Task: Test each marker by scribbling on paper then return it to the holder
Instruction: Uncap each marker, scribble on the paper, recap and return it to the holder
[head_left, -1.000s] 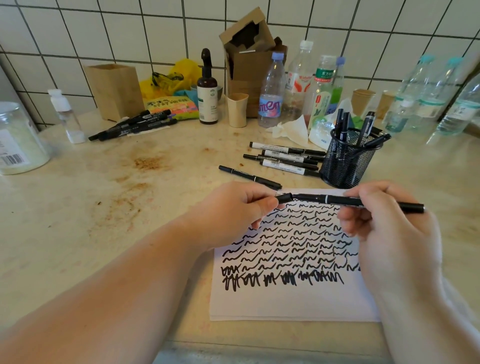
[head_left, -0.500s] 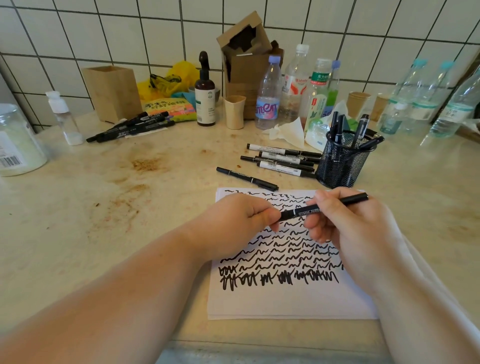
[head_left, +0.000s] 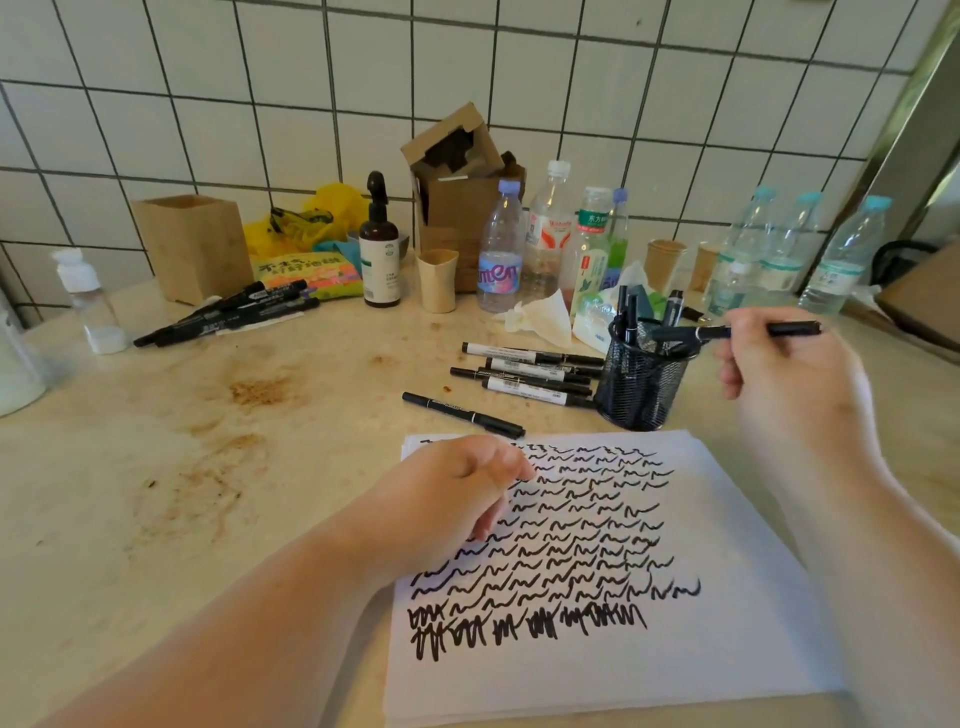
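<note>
My right hand (head_left: 784, 374) grips a black marker (head_left: 789, 328) held level, its left end over the rim of the black mesh holder (head_left: 641, 384), which has several markers standing in it. My left hand (head_left: 457, 499) rests on the upper left of the white paper (head_left: 623, 660), fingers loosely curled and holding nothing. Rows of black scribbles cover the paper. Several markers (head_left: 524, 371) lie in a row left of the holder. A single black marker (head_left: 462, 413) lies just above the paper's top edge.
Another bundle of black markers (head_left: 228, 314) lies at the back left by a wooden box (head_left: 192, 247). Water bottles (head_left: 501, 249), a brown pump bottle (head_left: 380, 249), paper cups, a cardboard box and a crumpled tissue (head_left: 540, 317) line the tiled wall.
My left hand let go of the marker's end and dropped onto the paper. My right hand carried the marker up and right to the holder.
</note>
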